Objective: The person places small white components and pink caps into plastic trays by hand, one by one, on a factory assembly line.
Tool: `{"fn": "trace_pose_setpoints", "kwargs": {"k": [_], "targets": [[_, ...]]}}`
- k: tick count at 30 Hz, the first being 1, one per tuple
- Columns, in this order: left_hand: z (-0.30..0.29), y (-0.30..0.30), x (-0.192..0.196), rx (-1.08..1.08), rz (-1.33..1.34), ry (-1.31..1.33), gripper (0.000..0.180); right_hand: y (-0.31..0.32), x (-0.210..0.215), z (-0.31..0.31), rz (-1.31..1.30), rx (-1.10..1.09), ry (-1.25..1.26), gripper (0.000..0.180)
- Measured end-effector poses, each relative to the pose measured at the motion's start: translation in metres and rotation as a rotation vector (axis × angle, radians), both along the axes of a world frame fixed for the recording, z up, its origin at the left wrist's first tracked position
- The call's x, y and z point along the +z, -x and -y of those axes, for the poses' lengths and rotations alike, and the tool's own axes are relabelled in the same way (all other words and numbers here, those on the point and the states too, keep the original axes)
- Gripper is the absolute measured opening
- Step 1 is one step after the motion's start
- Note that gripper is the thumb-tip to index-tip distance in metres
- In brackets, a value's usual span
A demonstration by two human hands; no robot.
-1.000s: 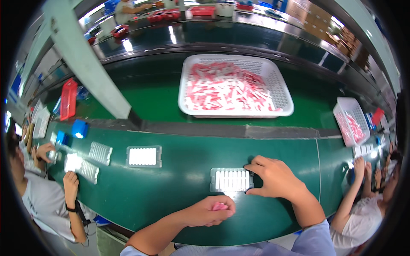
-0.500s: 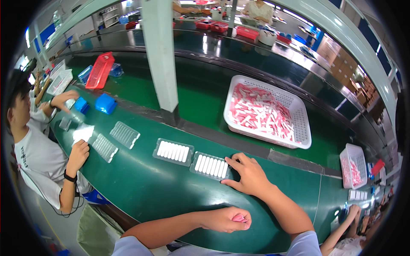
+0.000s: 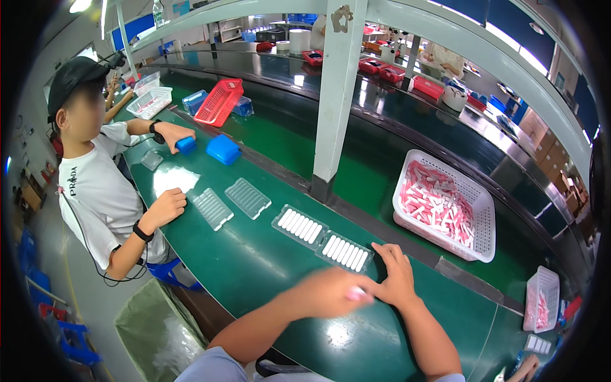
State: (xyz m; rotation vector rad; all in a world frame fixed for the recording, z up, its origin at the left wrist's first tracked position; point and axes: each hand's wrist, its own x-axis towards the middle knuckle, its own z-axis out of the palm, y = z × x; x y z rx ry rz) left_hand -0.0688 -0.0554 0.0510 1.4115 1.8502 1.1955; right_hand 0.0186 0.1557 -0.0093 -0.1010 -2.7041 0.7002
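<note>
Two clear plastic trays lie end to end on the green table, each with a row of several white sticks: a left tray [image 3: 301, 227] and a right tray [image 3: 344, 253]. My right hand [image 3: 396, 277] grips the right-hand end of the right tray, index finger at its far corner and thumb toward its near side. My left hand [image 3: 331, 294] is closed in front of that tray, close to my right thumb and blurred by motion. From its fingers shows a bit of a small pink-and-white piece [image 3: 358, 293]; the rest is hidden in the palm.
Beyond a dark rail, a white basket [image 3: 489, 239] holds many pink-and-white pieces. To the left lie two unfilled trays [image 3: 248, 198] and a blue block [image 3: 223, 149]. A co-worker [image 3: 95, 172] handles another blue block. A metal post [image 3: 337, 102] rises behind the trays.
The view has swung left, so the scene sits further right and lower. My left hand has moved forward from near the table edge toward the right tray and my right hand.
</note>
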Motion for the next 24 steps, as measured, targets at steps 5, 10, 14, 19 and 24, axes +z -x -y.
{"fn": "trace_pose_setpoints", "kwargs": {"k": [5,10,14,19,24], "targets": [[0.068,0.104,0.002,0.889,-0.538,0.158,0.019,-0.007,0.001,-0.009,-0.089,0.026,-0.005,0.072],[0.138,0.154,-0.042,0.806,-0.856,0.740,0.053,-0.006,-0.003,-0.009,-0.085,0.051,0.023,0.069],[0.156,0.147,-0.052,0.777,-0.834,0.791,0.061,-0.008,0.000,-0.012,-0.096,0.060,0.024,0.067],[0.170,0.126,-0.046,0.788,-0.741,0.734,0.062,-0.013,-0.005,-0.018,-0.117,0.049,0.059,0.063],[0.208,0.106,-0.062,0.698,-0.742,0.668,0.064,-0.013,-0.003,-0.013,-0.121,0.039,0.067,0.059]]}}
